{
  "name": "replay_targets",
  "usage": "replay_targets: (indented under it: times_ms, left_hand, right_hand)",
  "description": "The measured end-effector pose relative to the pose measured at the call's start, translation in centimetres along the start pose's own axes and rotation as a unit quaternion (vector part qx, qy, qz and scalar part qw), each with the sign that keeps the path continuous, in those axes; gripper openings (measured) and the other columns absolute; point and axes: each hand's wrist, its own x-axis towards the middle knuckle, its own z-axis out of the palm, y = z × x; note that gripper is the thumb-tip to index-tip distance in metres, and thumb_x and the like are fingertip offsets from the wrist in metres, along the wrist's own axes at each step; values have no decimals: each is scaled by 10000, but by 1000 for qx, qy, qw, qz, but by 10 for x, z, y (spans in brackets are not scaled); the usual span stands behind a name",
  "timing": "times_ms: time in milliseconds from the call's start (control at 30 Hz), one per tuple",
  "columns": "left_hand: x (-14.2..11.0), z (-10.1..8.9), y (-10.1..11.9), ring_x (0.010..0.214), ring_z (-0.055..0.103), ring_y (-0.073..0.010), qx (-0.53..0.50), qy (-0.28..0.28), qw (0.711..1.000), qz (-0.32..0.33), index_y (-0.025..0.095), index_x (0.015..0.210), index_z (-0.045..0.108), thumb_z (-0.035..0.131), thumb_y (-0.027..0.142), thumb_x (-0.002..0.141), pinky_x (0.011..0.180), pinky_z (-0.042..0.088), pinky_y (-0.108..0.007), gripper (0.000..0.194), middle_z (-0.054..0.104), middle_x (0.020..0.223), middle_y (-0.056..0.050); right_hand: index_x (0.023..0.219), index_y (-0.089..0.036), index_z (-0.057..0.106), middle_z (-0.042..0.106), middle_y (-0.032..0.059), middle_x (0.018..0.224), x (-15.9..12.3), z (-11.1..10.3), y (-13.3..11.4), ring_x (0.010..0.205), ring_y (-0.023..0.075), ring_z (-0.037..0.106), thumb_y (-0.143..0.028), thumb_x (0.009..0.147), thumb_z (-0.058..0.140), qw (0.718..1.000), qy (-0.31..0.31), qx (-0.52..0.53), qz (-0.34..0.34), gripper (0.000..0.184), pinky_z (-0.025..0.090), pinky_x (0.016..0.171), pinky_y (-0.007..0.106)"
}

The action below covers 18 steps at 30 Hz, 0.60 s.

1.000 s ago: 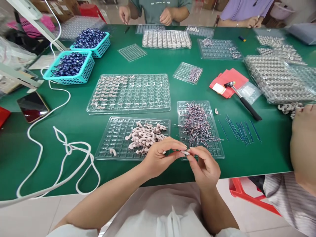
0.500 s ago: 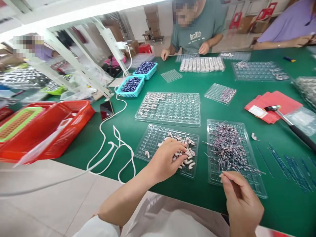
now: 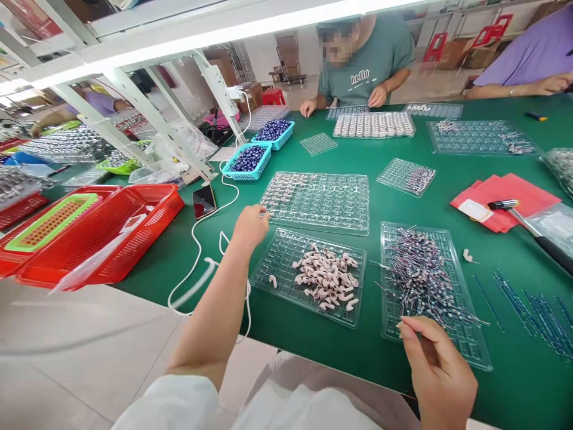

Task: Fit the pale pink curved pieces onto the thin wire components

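My left hand [image 3: 251,228] reaches to the near left corner of a clear tray [image 3: 340,206] whose left columns hold pale round pieces. Its fingers are closed, and anything between them is hidden. Closer to me, pale curved shells [image 3: 329,275], which look like earphone housings, are heaped on a second clear tray [image 3: 277,257]. My right hand [image 3: 441,367] hovers at the near edge of a third tray [image 3: 477,352], thumb and forefinger pinched together; whatever they hold is too small to name. On that tray lies a tangled pile of small wired parts [image 3: 416,269].
At right lie a hammer [image 3: 553,251], red sheets [image 3: 528,194] and thin blue strips [image 3: 514,301]. A white cable [image 3: 192,239], a phone [image 3: 205,201], blue baskets [image 3: 248,164] and a red basket [image 3: 156,206] occupy the left. A co-worker [image 3: 371,65] sits opposite.
My hands were together over the trays, then parted. My left hand went to the shell heap, then left and forward to the upper tray. My right hand stays pinched. The view swung left.
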Motion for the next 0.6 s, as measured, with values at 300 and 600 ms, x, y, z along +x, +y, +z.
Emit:
replay_targets:
  times_ms: [300,600]
  left_hand:
    - [55,21,-12,919,673,-328,48,-49,996,-57,161,709,668,658,302,810,826,498,-382,174,722,791,-125]
    - [21,8,9,876,627,-260,-25,80,996,-28,191,706,602,627,327,815,850,472,-354,177,522,586,30]
  right_hand:
    - [943,-243,727,715,27,867,3,8,1,771,161,667,-203,872,680,995,-25,68,-68,94,548,665,273]
    - [972,-236,706,684,28,896,17,-29,-5,803,161,636,-228,907,648,998,9,-37,-56,88,529,701,301]
